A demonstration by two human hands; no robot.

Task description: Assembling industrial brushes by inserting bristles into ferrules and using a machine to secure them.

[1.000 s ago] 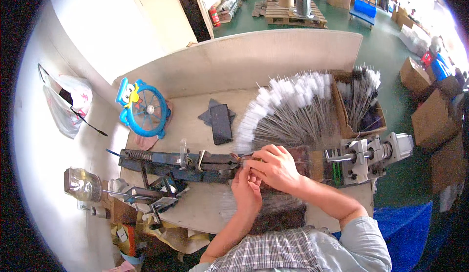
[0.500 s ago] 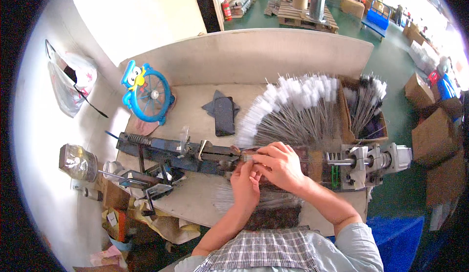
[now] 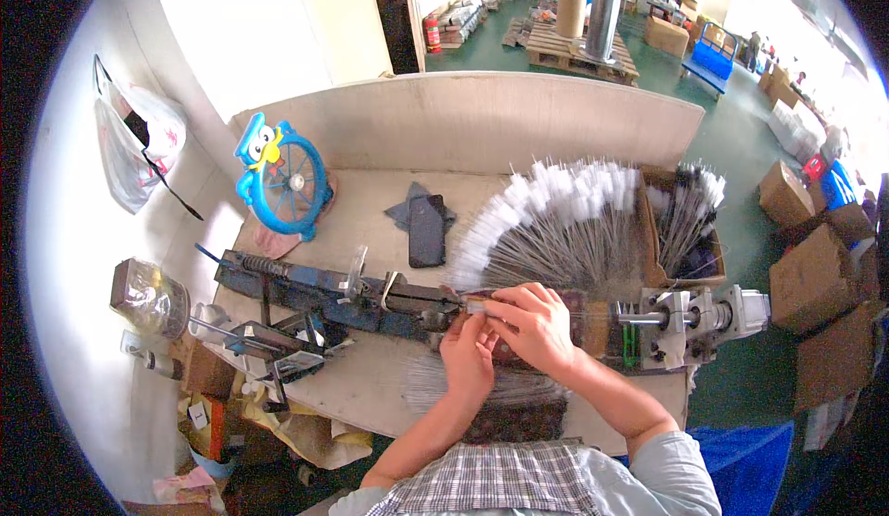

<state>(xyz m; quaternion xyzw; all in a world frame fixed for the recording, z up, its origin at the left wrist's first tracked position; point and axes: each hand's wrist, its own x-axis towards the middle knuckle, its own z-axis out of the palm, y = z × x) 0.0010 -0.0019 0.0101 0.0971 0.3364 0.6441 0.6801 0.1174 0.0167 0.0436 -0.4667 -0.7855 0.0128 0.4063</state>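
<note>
Both hands meet at the middle of a long dark bench machine (image 3: 315,284). My left hand (image 3: 468,357) is closed, thumb and fingertips pinched together just below a small pale piece (image 3: 475,306) at the machine's jaw. From the right, my right hand (image 3: 535,328) closes its thumb and forefinger on the same spot, its other fingers bent above. What the fingertips hold is too small to name. Behind the hands fans a large heap of wire-stemmed brushes (image 3: 556,206) with white bristle heads. More thin wire stems (image 3: 431,382) lie under my left wrist.
A grey motor unit with a shaft (image 3: 708,320) ends the machine at the right. A blue cartoon-shaped fan (image 3: 289,182) and a dark phone (image 3: 427,231) rest on the table. A cardboard box (image 3: 662,266) holds more brushes. A low board (image 3: 444,122) closes the far edge.
The whole view has shifted slightly, with the far board lower in the picture. Both hands keep their pinch at the machine's jaw, with only slight finger movement.
</note>
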